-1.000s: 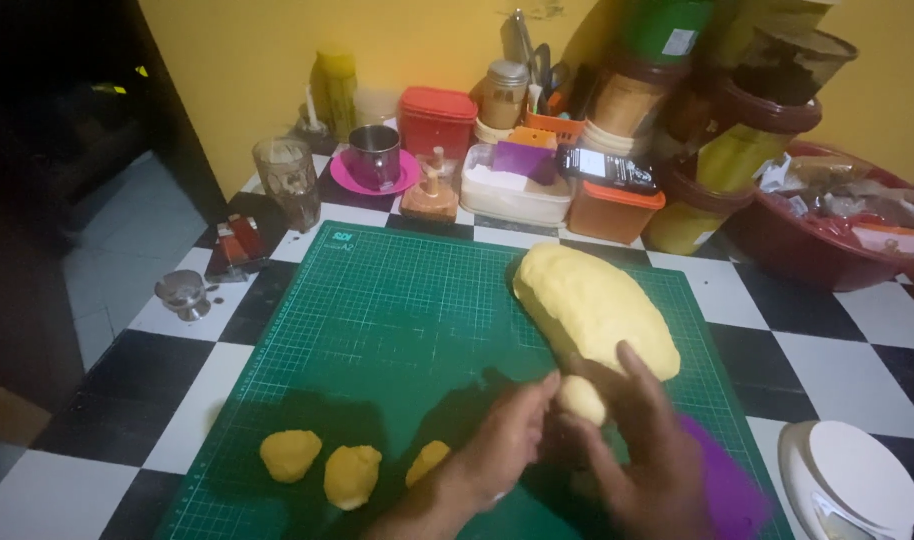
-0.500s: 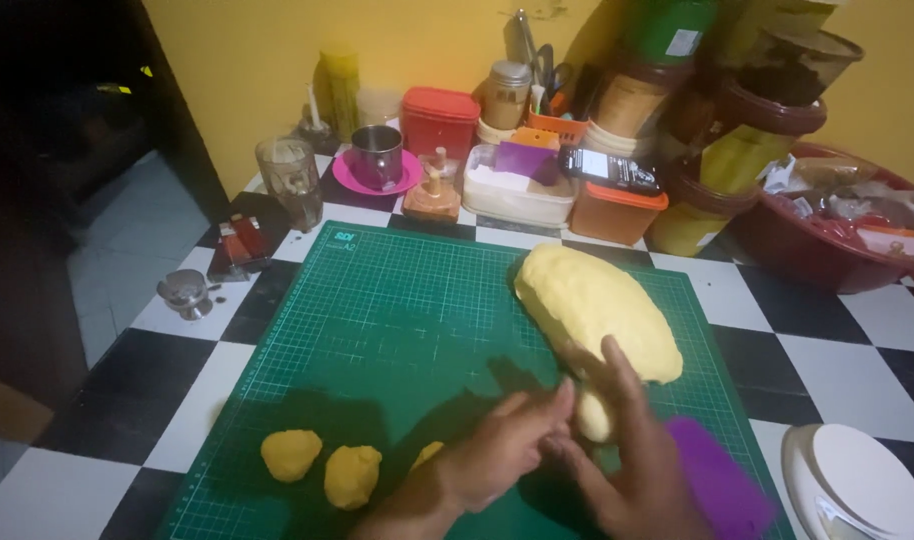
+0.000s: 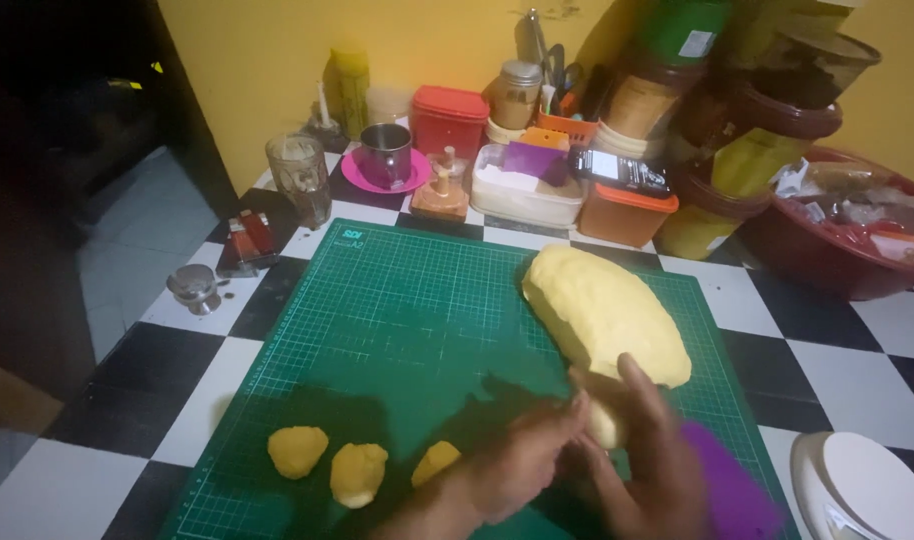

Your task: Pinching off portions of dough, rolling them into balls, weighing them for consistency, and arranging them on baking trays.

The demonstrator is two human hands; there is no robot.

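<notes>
A large loaf-shaped mass of yellow dough (image 3: 599,312) lies on the right half of a green cutting mat (image 3: 397,320). My left hand (image 3: 522,460) and my right hand (image 3: 642,465) meet at its near end, both gripping a small lump of dough (image 3: 605,422) that is still joined to or touching the mass. A purple scraper (image 3: 729,482) lies under or beside my right hand. Three small dough pieces (image 3: 298,450), (image 3: 358,472), (image 3: 435,462) sit in a row at the mat's near left.
The mat rests on a black-and-white checkered counter (image 3: 827,330). Along the yellow wall stand a glass (image 3: 299,178), a metal mug on a pink saucer (image 3: 385,155), a red container (image 3: 449,118), jars and tubs. A red basin (image 3: 857,225) is at right, a white scale (image 3: 867,490) at near right.
Both hands have shifted slightly right and nearer along the mat, still working the small lump at the end of the dough mass. The three small pieces have not moved.
</notes>
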